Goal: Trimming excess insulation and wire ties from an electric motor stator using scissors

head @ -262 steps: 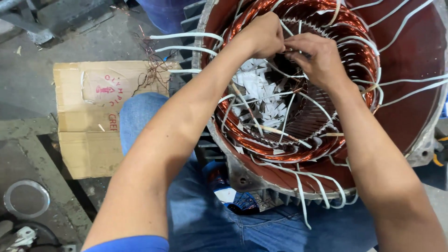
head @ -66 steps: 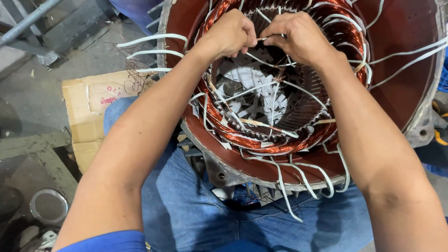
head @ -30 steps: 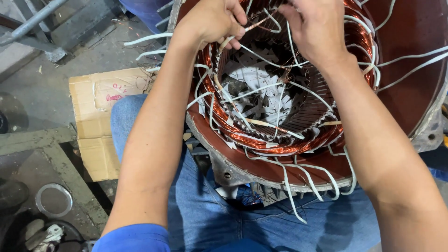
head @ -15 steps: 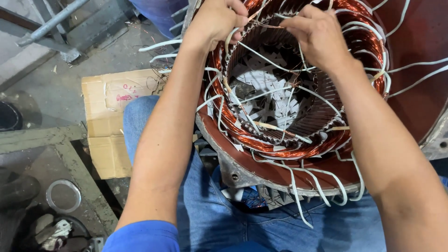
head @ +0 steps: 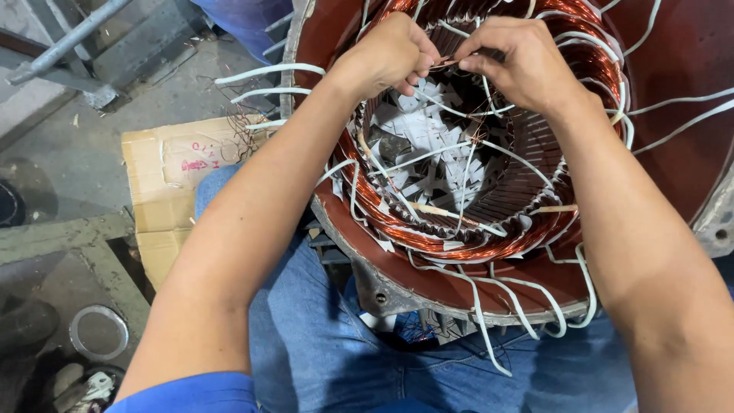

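Pinching thin copper wire [head: 451, 64] over the motor stator [head: 474, 191], your left hand [head: 390, 53] and right hand [head: 520, 61] have fingers clamped together on it.

concrete floor [head: 69, 160], cardboard [head: 172, 183], metal ring [head: 98, 333]

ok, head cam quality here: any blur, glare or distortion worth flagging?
Head view: sharp on both hands, left hand and right hand, and on the copper windings; soft sheen on the copper, no blown-out glare. Lighting is even, shadows are soft, and the floor at lower left is dim. Forearms bulge near the bottom edge, a wide-angle stretch.
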